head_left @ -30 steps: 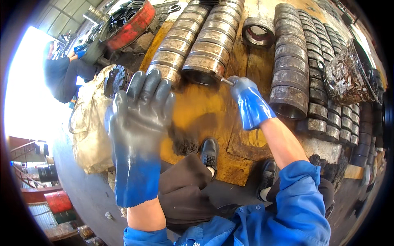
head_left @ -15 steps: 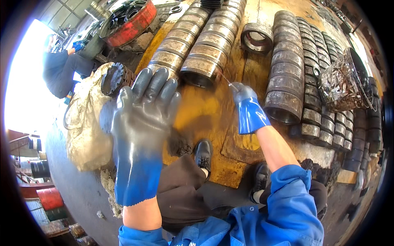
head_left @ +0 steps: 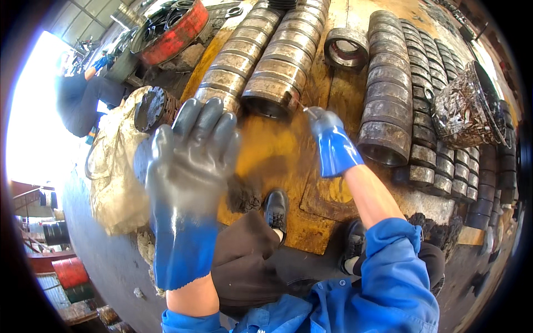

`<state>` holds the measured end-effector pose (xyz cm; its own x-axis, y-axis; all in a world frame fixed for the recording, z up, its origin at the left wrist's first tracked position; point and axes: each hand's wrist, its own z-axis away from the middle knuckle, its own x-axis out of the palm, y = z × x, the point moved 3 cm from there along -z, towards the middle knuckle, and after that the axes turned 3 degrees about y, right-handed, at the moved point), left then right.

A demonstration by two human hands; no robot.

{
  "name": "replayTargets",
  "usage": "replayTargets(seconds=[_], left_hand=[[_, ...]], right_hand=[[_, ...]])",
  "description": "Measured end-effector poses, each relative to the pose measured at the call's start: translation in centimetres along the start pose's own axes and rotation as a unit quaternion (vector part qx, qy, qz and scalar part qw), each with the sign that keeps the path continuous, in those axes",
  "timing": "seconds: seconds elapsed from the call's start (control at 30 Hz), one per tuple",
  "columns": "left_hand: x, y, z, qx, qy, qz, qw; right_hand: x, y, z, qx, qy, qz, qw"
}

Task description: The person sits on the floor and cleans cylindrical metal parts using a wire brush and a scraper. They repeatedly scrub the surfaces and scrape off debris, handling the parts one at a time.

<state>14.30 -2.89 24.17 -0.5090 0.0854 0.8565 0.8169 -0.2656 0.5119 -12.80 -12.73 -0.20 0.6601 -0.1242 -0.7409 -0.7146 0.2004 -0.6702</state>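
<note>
My left hand [head_left: 191,152], in a dark-palmed blue rubber glove, is raised near the camera with its fingers stretched out and holds nothing. Behind its fingertips lie rows of greasy metal rings [head_left: 272,91]. My right hand [head_left: 327,130], in a matching glove, is closed round a thin rod [head_left: 302,105]. The rod points up and left at the near end ring of the middle row; whether its tip touches the ring I cannot tell. A single loose ring [head_left: 346,49] lies beyond my right hand.
More ring rows [head_left: 386,97] lie to the right, with a grimy bucket [head_left: 461,108] tilted on them. At left are a pale sack [head_left: 114,172] and a dark toothed part [head_left: 152,109]. A red drum section [head_left: 175,36] stands behind; another person [head_left: 89,102] is at far left.
My left hand has shifted slightly left and down, its fingers still stretched. My right hand has moved slightly up and left, keeping the rod in its grip.
</note>
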Motion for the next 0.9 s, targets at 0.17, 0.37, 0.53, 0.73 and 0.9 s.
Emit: replayTargets(seconds=[0.17,0.37,0.53,0.73,0.9], left_hand=[[1.4,0.4,1.3,0.016,0.041,-0.019,0.999],[0.4,-0.5,-0.4,-0.009,-0.016,-0.005,1.000],[-1.0,-0.4,-1.6,-0.060,-0.151,0.054,0.985],[0.2,0.2,0.8,-0.006,0.012,-0.020,1.000],[-0.7,-1.0,-0.7,-0.004,0.004,-0.025,1.000]], right_hand=[[-0.2,-0.9,-1.0,0.016,-0.024,-0.052,0.998],[-0.7,1.3,-1.4,0.040,-0.027,-0.068,0.997],[0.4,1.5,-1.1,0.033,-0.022,-0.039,0.998],[-0.6,-2.6,0.7,-0.012,-0.087,0.033,0.996],[-2.7,-4.0,-0.3,-0.008,-0.119,0.140,0.983]])
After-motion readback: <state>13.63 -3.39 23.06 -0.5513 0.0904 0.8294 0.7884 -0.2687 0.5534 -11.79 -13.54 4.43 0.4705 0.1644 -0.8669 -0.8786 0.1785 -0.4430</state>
